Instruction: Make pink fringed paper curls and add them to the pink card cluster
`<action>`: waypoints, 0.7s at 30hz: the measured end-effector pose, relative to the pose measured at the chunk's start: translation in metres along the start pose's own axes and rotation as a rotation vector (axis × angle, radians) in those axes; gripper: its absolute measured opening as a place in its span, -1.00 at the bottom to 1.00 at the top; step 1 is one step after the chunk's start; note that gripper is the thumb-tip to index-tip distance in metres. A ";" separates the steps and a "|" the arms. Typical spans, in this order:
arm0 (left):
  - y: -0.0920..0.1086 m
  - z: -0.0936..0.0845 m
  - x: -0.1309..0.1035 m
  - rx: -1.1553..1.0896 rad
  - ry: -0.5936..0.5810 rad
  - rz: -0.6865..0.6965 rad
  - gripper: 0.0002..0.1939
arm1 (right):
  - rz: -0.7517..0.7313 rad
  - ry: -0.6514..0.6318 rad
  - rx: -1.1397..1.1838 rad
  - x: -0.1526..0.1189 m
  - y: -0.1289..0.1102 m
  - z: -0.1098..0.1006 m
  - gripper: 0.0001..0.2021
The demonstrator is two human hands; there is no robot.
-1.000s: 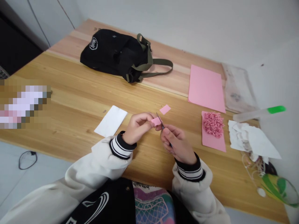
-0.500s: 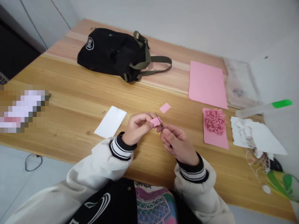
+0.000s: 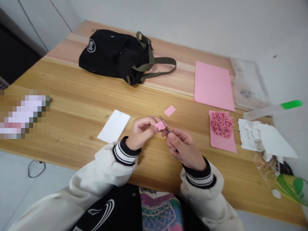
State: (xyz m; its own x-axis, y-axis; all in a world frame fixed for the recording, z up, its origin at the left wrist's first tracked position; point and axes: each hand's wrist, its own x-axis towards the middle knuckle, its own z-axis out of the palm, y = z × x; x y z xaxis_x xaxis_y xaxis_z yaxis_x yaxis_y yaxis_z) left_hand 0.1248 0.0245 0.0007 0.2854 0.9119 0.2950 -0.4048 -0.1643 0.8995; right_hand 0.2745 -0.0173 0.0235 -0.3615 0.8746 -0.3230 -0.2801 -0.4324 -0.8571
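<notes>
Between the thumb and fingers of my left hand (image 3: 141,131) is a small pink piece of paper (image 3: 159,125). My right hand (image 3: 184,144) is closed around a pair of scissors (image 3: 164,122), whose handles are mostly hidden by the fingers. The blades lie at the right edge of the held paper. Just beyond my hands, a second small pink paper piece (image 3: 170,111) rests on the wooden table (image 3: 149,160). Left of my left hand lies a folded white tissue (image 3: 114,126).
A black bag (image 3: 115,56) with olive straps lies at the back. To the right are a large pink sheet (image 3: 214,85), curly pink shreds (image 3: 222,124) on a smaller pink sheet (image 3: 223,144), crumpled white paper (image 3: 276,141) and a green-ended translucent tube (image 3: 271,110). A blurred-out object (image 3: 26,115) is at left.
The view has shifted very slightly. Both hands, the pink paper and the scissors keep practically the same position.
</notes>
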 end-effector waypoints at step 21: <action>-0.001 -0.001 -0.001 -0.009 0.005 -0.013 -0.87 | 0.004 0.008 0.007 0.000 0.000 0.000 -0.75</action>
State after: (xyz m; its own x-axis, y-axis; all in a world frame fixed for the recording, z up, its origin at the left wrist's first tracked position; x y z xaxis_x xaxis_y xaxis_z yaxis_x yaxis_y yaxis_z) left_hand 0.1243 0.0239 -0.0007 0.2858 0.9159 0.2819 -0.4092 -0.1493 0.9002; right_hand 0.2742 -0.0173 0.0234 -0.3552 0.8747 -0.3298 -0.2845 -0.4372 -0.8532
